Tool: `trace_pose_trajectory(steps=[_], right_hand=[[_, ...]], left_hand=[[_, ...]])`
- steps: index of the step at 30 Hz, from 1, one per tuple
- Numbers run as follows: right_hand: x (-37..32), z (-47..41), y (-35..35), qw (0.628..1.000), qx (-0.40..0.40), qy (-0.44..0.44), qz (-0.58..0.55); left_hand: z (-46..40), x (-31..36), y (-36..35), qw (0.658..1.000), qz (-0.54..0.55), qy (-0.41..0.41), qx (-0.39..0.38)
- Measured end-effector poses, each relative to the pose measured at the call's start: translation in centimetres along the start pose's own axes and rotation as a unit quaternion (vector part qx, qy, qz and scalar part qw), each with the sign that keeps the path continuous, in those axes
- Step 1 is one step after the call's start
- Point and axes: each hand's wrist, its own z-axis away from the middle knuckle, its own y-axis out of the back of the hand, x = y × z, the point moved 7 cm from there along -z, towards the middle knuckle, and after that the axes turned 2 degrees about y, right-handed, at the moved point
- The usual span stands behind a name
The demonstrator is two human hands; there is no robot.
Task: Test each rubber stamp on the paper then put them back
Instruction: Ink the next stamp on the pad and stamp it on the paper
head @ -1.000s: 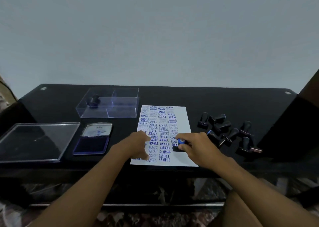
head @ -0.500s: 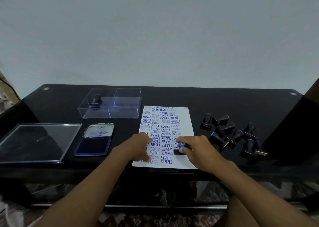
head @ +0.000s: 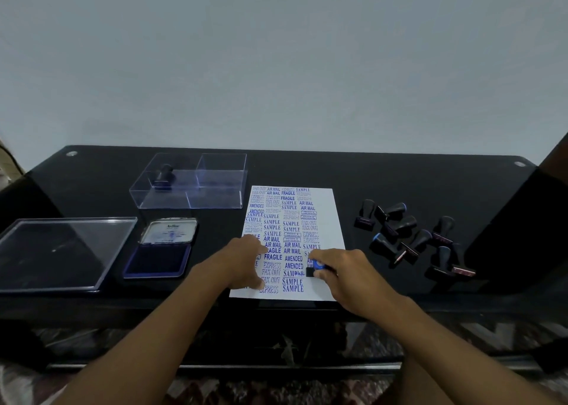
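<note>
- the long black table top [head: 307, 171] looks like glass, super glossy, and it mirrors the clear box standing on it
- clear plastic compartment box [head: 215, 189] is see-through and shiny, smooth walls
- flat clear plastic lid [head: 61, 247] off to the left, same glassy finish, catches some glare
- open ink pad tin [head: 163, 251]: silvery metal lid with a dull sheen, the dark blue pad inside looks matt and soft
- white paper sheet [head: 325, 220] is matt, covered in blue ink prints
- pile of black rubber stamps [head: 408, 235] have smooth plastic-looking handles, slight shine
- the wall [head: 276, 66] behind is plain matt grey
</note>
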Motion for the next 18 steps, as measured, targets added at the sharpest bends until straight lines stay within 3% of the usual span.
trace_pose_trajectory(steps=[18], right_hand=[[0.4,-1.1,0.1,0.999,-0.024,-0.028,-0.003]], left_hand=[[0.1,0.4,0.0,1.000,-0.017,-0.003,-0.007]])
